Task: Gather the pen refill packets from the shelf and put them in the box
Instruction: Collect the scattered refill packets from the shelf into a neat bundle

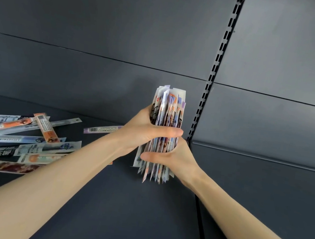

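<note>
A thick bundle of pen refill packets [169,109] stands upright above the dark shelf [121,205], near its back wall. My left hand [143,131] grips the bundle's upper half from the left, thumb across the front. Lower down, my right hand [175,158] grips it from the right, thumb wrapped over the front. Several loose packets [19,141], white, blue and orange, lie scattered flat on the shelf at the left. One more packet [99,129] lies behind my left wrist. No box is in view.
The grey back panel [97,81] rises right behind the bundle. A slotted upright rail [211,82] runs down the wall just right of my hands. A seam [200,225] splits this shelf from the neighbouring shelf on the right.
</note>
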A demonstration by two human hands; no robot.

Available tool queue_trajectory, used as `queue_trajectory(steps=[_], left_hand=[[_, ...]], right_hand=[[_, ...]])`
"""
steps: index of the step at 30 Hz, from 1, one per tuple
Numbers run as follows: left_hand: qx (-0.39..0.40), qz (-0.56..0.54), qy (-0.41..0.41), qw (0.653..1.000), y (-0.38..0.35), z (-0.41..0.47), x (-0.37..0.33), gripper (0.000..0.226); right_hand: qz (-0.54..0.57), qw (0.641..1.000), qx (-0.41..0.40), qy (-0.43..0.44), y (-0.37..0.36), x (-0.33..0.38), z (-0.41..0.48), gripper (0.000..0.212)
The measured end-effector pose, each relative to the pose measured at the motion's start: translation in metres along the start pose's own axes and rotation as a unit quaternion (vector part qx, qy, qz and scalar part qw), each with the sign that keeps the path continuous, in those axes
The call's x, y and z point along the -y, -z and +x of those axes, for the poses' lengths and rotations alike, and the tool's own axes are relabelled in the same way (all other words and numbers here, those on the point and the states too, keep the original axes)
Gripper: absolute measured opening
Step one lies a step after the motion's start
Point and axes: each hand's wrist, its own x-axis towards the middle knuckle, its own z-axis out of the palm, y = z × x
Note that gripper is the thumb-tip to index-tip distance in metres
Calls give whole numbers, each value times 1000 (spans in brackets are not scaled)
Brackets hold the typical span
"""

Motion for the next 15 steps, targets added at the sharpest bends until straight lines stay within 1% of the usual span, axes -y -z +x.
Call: queue_trajectory(steps=[2, 4, 6, 9, 11, 15], left_hand=[[10, 19, 6, 1000, 0, -1, 0, 34], [30, 23, 8, 999, 2, -2, -2, 27], [38, 24, 7, 999, 3, -2, -6, 33], [41, 34, 11, 999, 1, -5, -2, 43], [36, 42, 17, 998, -1, -8, 0, 44], [57, 67, 23, 996, 3, -10, -5, 25]], right_hand=[[-12, 1000, 15, -10, -2, -1, 0, 52], [-13, 1000, 8, -14, 0, -1, -1, 40], [-2, 1000, -8, -9, 2, 0, -1, 34], [1, 1000, 4, -19, -1, -3, -1, 42], [9, 1000, 9, -28, -4, -6, -3, 46], [28, 999, 8, -31, -4, -3, -4, 34]])
